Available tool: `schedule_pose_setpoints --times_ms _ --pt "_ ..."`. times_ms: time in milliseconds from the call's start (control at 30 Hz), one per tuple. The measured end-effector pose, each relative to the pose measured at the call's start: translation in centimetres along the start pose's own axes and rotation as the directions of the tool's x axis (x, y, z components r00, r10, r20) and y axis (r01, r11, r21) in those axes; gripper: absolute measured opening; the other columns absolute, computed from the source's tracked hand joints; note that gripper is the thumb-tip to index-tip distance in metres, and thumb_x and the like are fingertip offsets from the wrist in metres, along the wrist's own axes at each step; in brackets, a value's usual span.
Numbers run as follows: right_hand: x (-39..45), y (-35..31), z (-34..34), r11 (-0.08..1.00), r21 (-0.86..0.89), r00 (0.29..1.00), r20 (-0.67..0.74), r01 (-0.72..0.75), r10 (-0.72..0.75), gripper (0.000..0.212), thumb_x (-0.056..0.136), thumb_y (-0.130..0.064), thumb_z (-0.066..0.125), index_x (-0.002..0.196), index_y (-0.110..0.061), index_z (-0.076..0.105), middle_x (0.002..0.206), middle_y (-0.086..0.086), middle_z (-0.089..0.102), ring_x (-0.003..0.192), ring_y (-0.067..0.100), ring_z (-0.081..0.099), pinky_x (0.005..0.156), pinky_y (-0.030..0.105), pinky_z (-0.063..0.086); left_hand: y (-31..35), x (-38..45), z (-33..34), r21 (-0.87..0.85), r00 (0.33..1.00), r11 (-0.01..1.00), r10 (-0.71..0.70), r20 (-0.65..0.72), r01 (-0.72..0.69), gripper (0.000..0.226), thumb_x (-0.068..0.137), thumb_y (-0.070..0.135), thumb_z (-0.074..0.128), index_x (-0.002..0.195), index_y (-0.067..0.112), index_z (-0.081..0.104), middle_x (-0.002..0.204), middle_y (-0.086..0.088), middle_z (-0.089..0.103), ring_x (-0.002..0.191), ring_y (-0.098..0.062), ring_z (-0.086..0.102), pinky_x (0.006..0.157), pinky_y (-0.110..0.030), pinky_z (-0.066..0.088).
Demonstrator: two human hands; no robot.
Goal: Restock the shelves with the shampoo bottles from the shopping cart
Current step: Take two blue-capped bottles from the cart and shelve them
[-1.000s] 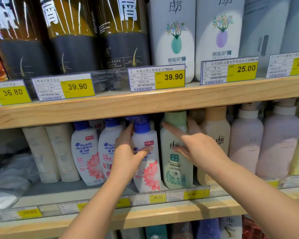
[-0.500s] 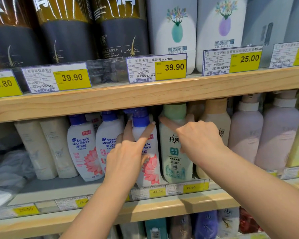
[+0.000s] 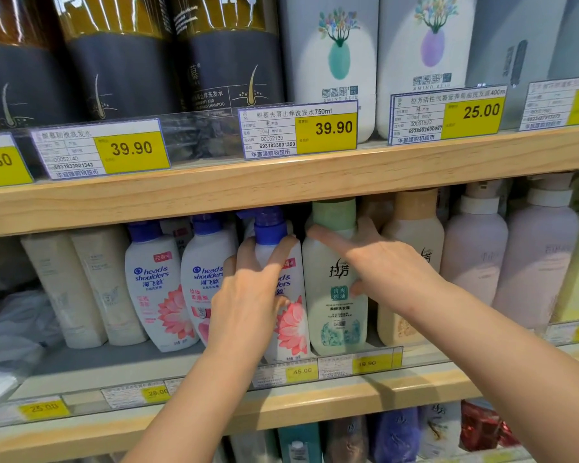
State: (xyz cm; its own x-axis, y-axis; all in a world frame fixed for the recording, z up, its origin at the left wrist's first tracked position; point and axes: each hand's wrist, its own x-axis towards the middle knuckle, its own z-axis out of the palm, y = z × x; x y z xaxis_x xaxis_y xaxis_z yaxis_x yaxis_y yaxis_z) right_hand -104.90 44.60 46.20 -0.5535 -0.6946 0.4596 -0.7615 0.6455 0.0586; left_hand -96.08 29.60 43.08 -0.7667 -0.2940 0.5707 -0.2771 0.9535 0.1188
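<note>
On the middle shelf (image 3: 281, 392) stands a white Head & Shoulders bottle with a blue pump cap (image 3: 290, 315). My left hand (image 3: 248, 295) wraps its neck and body from the front. To its left stand two more bottles of the same kind (image 3: 154, 289). My right hand (image 3: 378, 265) lies against the upper part of the green-capped white bottle (image 3: 336, 325) beside it, with the index finger stretched left and the fingers spread. No shopping cart is in view.
The upper wooden shelf (image 3: 281, 185) hangs low over the bottle caps, with price tags along its front and dark and pale bottles on it. Beige and lilac pump bottles (image 3: 475, 262) stand to the right, cream tubes (image 3: 81, 289) to the left. A lower shelf holds more bottles.
My left hand has slid up and closed around the blue-capped bottle's neck. My right hand has shifted slightly left along the green-capped bottle. The view has tilted down a little.
</note>
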Motion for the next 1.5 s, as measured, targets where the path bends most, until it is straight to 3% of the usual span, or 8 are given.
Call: schedule_pose_setpoints --times_ms 433,600,733,867,1033,1133,1300,1500 --pt "-0.1 0.3 -0.3 0.999 0.048 0.999 0.041 0.004 -0.006 0.097 0.073 0.004 0.055 0.128 -0.053 0.000 0.112 0.011 0.036 0.085 0.035 0.057 0.061 0.032 0.038 0.5 -0.3 -0.1 0.004 1.000 1.000 -0.021 0.015 0.021 0.069 0.079 0.027 0.065 0.133 0.038 0.024 0.126 -0.020 0.043 0.099 -0.040 0.049 0.059 -0.038 0.037" --pt "-0.8 -0.2 -0.1 0.999 0.042 0.997 0.078 -0.024 0.020 0.107 0.077 0.001 0.055 0.126 -0.059 -0.019 0.082 0.003 0.032 0.080 0.032 0.059 0.058 0.032 0.039 0.5 -0.8 -0.1 -0.022 0.998 0.999 -0.046 0.047 0.047 0.047 0.084 0.027 0.060 0.124 0.024 0.036 0.092 -0.017 0.051 0.095 -0.038 0.048 0.058 -0.038 0.036" --pt "-1.8 -0.7 0.3 0.995 0.035 0.992 0.081 -0.096 0.093 0.108 0.086 -0.005 0.052 0.108 -0.064 -0.037 0.063 -0.001 0.026 0.064 0.027 0.044 0.054 0.034 0.038 0.3 -1.1 0.4 -0.038 0.999 0.999 -0.002 0.040 0.003 0.075 0.086 0.017 0.058 0.138 0.042 0.010 0.132 -0.018 0.037 0.105 -0.035 0.046 0.061 -0.038 0.043" --pt "-2.8 -1.6 0.1 0.989 0.011 0.984 0.110 -0.145 0.143 0.092 0.086 -0.014 0.056 0.129 -0.054 -0.016 0.071 -0.002 0.022 0.060 0.021 0.033 0.054 0.033 0.034 -0.3 -2.0 0.8 -0.135 0.997 0.989 0.062 0.051 -0.054 0.083 0.086 0.012 0.056 0.138 0.045 0.001 0.147 -0.017 0.009 0.117 -0.034 0.036 0.069 -0.037 0.046" --pt "-4.6 -2.6 0.5 0.982 -0.089 0.967 0.181 -0.164 0.178 0.082 0.085 -0.020 0.057 0.131 -0.047 -0.005 0.129 0.014 0.025 0.052 0.015 0.032 0.047 0.029 0.030 -1.2 -3.6 1.3 -0.129 0.991 0.985 0.123 0.057 -0.115 0.077 0.086 0.022 0.055 0.139 0.035 0.000 0.107 -0.011 0.035 0.103 -0.026 0.038 0.067 -0.028 0.033" --pt "-6.1 -3.0 0.6 0.972 -0.132 0.939 0.261 -0.193 0.222 0.075 0.087 -0.026 0.055 0.135 -0.045 0.002 0.150 0.011 -0.001 0.080 0.026 0.056 0.051 0.029 0.033 -1.9 -4.6 1.2 -0.111 0.988 0.983 0.148 0.042 -0.143 0.079 0.085 0.026 0.055 0.143 0.027 0.000 0.121 -0.012 0.037 0.115 -0.027 0.033 0.081 -0.033 0.040" --pt "-8.3 -3.4 -0.1 0.972 -0.105 0.918 0.320 -0.210 0.233 0.072 0.086 -0.032 0.056 0.137 -0.043 0.006 0.153 0.003 -0.017 0.087 0.025 0.055 0.045 0.026 0.027 -1.7 -6.5 0.5 -0.150 0.988 0.982 0.128 0.084 -0.114 0.081 0.087 0.027 0.054 0.143 0.027 -0.004 0.152 -0.006 0.011 0.141 -0.023 0.006 0.111 -0.036 0.020" --pt "-12.0 -3.2 -1.6 0.983 -0.032 0.934 0.308 -0.180 0.181 0.067 0.085 -0.036 0.055 0.137 -0.041 0.013 0.153 -0.003 -0.013 0.110 0.027 0.053 0.062 0.031 0.036 0.6 -10.0 -1.2 -0.127 0.988 0.988 0.105 0.113 -0.091 0.076 0.086 0.032 0.054 0.143 0.025 0.003 0.155 -0.002 0.002 0.141 -0.020 0.000 0.114 -0.035 0.012"
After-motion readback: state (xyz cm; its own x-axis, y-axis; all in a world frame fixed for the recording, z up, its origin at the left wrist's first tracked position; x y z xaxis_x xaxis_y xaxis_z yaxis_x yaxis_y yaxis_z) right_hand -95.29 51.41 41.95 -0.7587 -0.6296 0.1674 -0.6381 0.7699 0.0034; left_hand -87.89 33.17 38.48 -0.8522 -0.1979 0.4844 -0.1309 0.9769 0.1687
